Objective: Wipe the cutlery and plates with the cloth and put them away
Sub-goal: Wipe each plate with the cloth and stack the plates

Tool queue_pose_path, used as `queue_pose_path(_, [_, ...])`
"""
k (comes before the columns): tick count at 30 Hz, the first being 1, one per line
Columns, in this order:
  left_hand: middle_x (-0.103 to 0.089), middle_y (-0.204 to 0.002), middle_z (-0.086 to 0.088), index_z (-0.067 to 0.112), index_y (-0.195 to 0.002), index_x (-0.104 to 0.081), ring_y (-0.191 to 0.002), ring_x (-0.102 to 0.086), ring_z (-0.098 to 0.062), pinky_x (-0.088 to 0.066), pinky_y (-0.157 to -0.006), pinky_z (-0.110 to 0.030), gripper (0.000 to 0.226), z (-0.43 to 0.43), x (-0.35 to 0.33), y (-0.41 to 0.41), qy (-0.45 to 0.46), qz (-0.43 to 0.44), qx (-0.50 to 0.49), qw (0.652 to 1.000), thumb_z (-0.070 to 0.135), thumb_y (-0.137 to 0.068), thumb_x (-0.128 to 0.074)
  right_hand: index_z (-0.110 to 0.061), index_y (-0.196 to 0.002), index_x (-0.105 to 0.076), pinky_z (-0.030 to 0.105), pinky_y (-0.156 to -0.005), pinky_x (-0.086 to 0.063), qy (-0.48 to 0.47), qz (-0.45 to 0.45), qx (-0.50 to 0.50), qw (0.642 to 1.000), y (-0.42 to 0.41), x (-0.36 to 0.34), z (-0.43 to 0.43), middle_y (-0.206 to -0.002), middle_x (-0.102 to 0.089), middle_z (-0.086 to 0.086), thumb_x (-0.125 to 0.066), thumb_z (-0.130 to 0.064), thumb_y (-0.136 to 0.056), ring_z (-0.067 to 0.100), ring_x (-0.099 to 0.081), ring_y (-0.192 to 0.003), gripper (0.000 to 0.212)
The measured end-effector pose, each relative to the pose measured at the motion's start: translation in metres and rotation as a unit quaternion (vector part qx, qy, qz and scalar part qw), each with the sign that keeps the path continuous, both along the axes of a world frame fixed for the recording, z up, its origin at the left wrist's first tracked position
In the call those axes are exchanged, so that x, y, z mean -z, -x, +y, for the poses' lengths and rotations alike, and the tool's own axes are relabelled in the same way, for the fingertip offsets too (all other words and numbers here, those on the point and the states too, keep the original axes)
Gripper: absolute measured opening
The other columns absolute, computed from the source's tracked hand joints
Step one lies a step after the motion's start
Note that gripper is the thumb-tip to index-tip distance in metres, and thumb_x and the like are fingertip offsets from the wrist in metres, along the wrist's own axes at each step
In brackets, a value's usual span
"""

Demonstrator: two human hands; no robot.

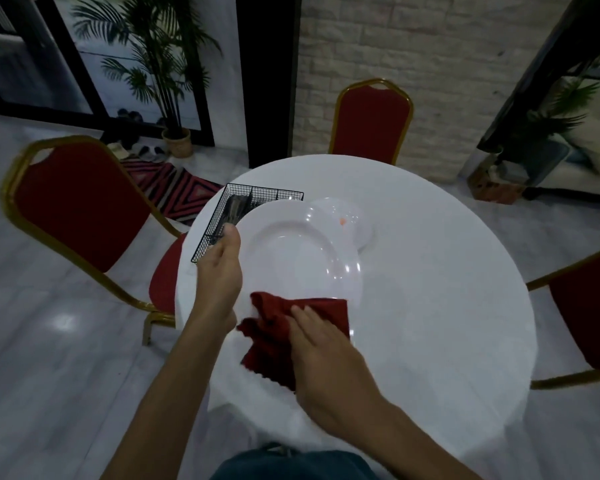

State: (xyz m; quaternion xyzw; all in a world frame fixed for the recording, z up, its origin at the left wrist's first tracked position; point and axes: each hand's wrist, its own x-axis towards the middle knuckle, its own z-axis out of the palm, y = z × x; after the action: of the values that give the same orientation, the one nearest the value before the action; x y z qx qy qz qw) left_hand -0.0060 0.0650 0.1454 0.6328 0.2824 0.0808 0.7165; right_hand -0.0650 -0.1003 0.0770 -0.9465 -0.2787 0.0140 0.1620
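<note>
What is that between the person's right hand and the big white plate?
A red cloth: the right hand presses it onto the near rim of the big white plate, whose left edge the left hand grips. Seen in the head view.

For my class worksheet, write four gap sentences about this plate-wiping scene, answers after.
The right hand presses a ____ cloth on the large plate.
The left hand grips that ____ by its rim.
The black wire basket holds ____.
The smaller plate bears an ____ spot.
Answers: red, plate, cutlery, orange.
</note>
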Motion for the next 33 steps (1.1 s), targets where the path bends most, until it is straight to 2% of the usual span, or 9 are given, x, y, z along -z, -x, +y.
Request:
queue_pose_path(4, [-0.068, -0.102, 0.011, 0.028, -0.112, -0.064, -0.096, -0.063, -0.005, -0.052, -0.084, -0.022, 0.036, -0.018, 0.006, 0.005, 0.008, 0.005, 0.010, 1.000, 0.051, -0.106, -0.037, -0.017, -0.163, -0.010, 0.044, -0.128, 0.004, -0.016, 0.004, -0.026, 1.000, -0.010, -0.018, 0.025, -0.171, -0.006, -0.002, -0.052, -0.031, -0.101, 0.016, -0.002, -0.158, 0.077])
queue_pose_path(8, [-0.060, -0.139, 0.004, 0.023, -0.135, -0.061, -0.125, -0.055, -0.012, -0.042, -0.103, -0.030, 0.052, -0.034, 0.017, 0.013, 0.023, 0.019, 0.020, 0.999, 0.057, -0.103, -0.039, -0.004, -0.157, -0.033, 0.064, -0.122, -0.010, 0.016, -0.054, 0.032, 0.998, -0.054, -0.001, 0.006, -0.168, -0.019, 0.013, -0.046, -0.052, -0.084, 0.031, -0.016, -0.157, 0.088])
queue_pose_path(11, [-0.050, -0.149, 0.009, 0.023, -0.148, -0.049, -0.139, -0.044, -0.014, -0.035, -0.108, -0.030, 0.061, -0.032, 0.017, 0.016, 0.037, 0.024, 0.032, 0.999, 0.060, -0.102, -0.038, -0.003, -0.159, -0.028, 0.068, -0.119, -0.015, 0.051, -0.101, 0.130, 0.985, -0.087, 0.000, -0.017, -0.168, -0.019, 0.016, -0.049, -0.039, -0.090, 0.036, -0.015, -0.156, 0.080])
queue_pose_path(15, [-0.052, -0.145, 0.012, 0.029, -0.147, -0.049, -0.126, -0.050, -0.012, -0.039, -0.099, -0.029, 0.059, -0.033, 0.016, 0.016, 0.034, 0.044, 0.088, 0.995, 0.063, -0.101, -0.032, -0.006, -0.162, -0.015, 0.063, -0.123, -0.010, 0.004, -0.127, 0.180, 0.976, -0.113, -0.017, -0.024, -0.171, -0.010, 0.013, -0.033, -0.027, -0.105, 0.032, -0.005, -0.158, 0.064])
queue_pose_path(18, [-0.062, -0.132, 0.016, 0.034, -0.132, -0.062, -0.114, -0.059, 0.002, -0.044, -0.091, -0.018, 0.054, -0.039, 0.016, 0.011, -0.005, 0.033, 0.162, 0.986, 0.064, -0.101, -0.030, -0.014, -0.160, -0.029, 0.056, -0.123, -0.016, -0.002, -0.144, 0.077, 0.987, -0.111, -0.025, -0.010, -0.168, -0.025, 0.007, -0.020, -0.035, -0.105, 0.028, -0.018, -0.156, 0.059])
queue_pose_path(21, [-0.074, -0.102, 0.017, 0.038, -0.107, -0.071, -0.096, -0.066, 0.006, -0.048, -0.069, -0.014, 0.044, -0.041, 0.019, 0.007, -0.026, 0.034, 0.188, 0.981, 0.061, -0.102, -0.034, -0.024, -0.137, -0.054, 0.043, -0.107, -0.033, -0.008, -0.156, 0.012, 0.988, -0.112, -0.030, -0.011, -0.135, -0.057, -0.003, -0.019, -0.039, -0.105, 0.023, -0.051, -0.128, 0.050])
queue_pose_path(25, [-0.067, -0.067, 0.033, 0.041, -0.084, -0.065, -0.064, -0.059, 0.022, -0.042, -0.053, -0.002, 0.037, -0.038, 0.017, 0.010, -0.043, 0.027, 0.182, 0.982, 0.051, -0.105, -0.037, -0.021, -0.105, -0.057, 0.040, -0.072, -0.043, -0.019, -0.156, 0.073, 0.985, -0.128, -0.025, -0.038, -0.091, -0.057, -0.001, -0.022, -0.050, -0.105, 0.027, -0.057, -0.083, 0.046])
queue_pose_path(29, [-0.060, -0.084, 0.030, 0.043, -0.094, -0.060, -0.083, -0.058, 0.010, -0.046, -0.083, -0.017, 0.027, -0.032, 0.019, 0.007, -0.029, 0.026, 0.109, 0.993, 0.053, -0.105, -0.037, -0.018, -0.087, -0.043, 0.038, -0.066, -0.040, -0.133, 0.019, 0.209, 0.969, -0.126, -0.004, -0.075, -0.075, -0.056, -0.002, -0.034, -0.046, -0.107, 0.032, -0.059, -0.077, 0.035])
queue_pose_path(33, [-0.069, -0.125, 0.007, 0.027, -0.126, -0.066, -0.122, -0.061, -0.017, -0.047, -0.107, -0.046, 0.061, -0.032, 0.023, -0.004, 0.006, -0.006, 0.037, 0.999, 0.071, -0.095, -0.037, -0.012, -0.095, -0.060, 0.041, -0.080, -0.054, -0.325, 0.142, 0.354, 0.865, -0.086, 0.031, -0.069, -0.089, -0.069, 0.002, -0.040, -0.047, -0.107, 0.026, -0.067, -0.090, 0.042])
